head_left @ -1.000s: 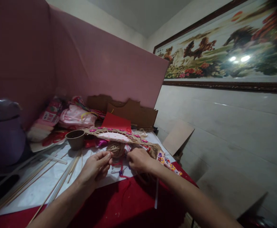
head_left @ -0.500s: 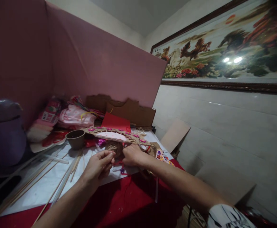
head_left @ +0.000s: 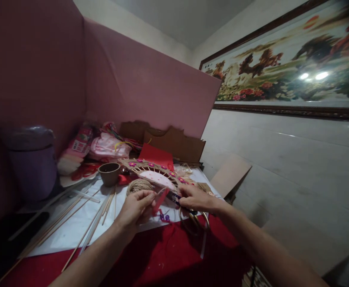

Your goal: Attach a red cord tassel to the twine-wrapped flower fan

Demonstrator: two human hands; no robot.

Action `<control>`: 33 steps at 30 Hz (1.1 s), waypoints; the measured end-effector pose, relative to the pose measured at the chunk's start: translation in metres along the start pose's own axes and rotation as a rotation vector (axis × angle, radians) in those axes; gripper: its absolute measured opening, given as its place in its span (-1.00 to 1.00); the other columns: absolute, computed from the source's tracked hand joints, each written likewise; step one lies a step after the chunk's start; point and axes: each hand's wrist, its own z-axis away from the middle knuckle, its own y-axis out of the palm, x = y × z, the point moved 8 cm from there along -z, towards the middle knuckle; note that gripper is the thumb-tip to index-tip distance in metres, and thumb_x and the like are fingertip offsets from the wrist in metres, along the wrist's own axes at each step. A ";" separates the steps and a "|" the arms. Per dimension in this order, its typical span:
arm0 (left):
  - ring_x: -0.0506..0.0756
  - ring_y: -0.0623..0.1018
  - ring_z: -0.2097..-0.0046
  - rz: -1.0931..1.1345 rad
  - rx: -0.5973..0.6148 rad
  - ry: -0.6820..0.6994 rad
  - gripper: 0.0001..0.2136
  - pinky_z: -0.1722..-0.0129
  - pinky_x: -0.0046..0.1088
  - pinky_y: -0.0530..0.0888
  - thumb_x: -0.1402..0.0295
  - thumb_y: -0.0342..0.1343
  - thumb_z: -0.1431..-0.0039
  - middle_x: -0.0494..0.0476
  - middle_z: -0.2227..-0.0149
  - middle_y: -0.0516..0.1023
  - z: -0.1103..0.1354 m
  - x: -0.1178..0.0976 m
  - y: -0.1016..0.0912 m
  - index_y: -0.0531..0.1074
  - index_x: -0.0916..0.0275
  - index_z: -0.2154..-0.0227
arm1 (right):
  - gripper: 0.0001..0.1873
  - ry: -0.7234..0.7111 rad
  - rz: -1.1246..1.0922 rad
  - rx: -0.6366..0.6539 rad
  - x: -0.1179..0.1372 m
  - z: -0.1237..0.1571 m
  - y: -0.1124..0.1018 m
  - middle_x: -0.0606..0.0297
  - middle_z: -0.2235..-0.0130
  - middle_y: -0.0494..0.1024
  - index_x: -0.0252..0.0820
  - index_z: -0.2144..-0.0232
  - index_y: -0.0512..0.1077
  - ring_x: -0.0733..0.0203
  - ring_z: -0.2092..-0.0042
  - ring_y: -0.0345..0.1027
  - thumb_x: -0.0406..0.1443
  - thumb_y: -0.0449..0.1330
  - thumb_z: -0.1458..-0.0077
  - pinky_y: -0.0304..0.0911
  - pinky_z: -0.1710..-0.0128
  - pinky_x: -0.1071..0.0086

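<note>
My left hand point(head_left: 140, 205) is closed in a pinch, with a thin red ribbon point(head_left: 161, 198) at its fingertips. Close to the right of it, my right hand point(head_left: 194, 197) is wrapped round a pair of scissors point(head_left: 207, 220) with large gold-coloured loops, held near the dark middle part. The blade tips point left and are partly hidden by fingers and ribbon. Purple beads point(head_left: 164, 217) on a red cord lie just below. Behind both hands rests a curved woven piece point(head_left: 159, 177) edged with pink flowers, with a white dotted panel. A ball of twine point(head_left: 139, 185) sits behind my left hand.
A brown pot point(head_left: 109, 175) stands left of the twine, with thin wooden sticks point(head_left: 72, 215) spread on the white sheet. Farther left is a purple bin point(head_left: 32, 171). Red card point(head_left: 156, 155) and torn cardboard point(head_left: 177, 139) stand at the back. Red cloth point(head_left: 162, 255) covers the front.
My right hand has come up and right from among the things on the table and now holds the scissors. The red ribbon now shows at my left fingertips. The view has turned slightly left.
</note>
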 end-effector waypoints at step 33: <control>-0.15 0.04 0.77 -0.124 -0.016 0.018 -0.71 0.76 -0.59 -0.12 0.14 0.27 0.16 -0.13 0.81 0.16 0.001 -0.002 0.005 0.41 0.27 0.56 | -0.52 -0.096 -0.186 -0.368 0.016 0.030 0.007 0.30 0.41 0.45 -0.20 0.32 0.43 0.24 0.37 0.28 -0.04 -0.14 -0.27 0.13 0.36 0.42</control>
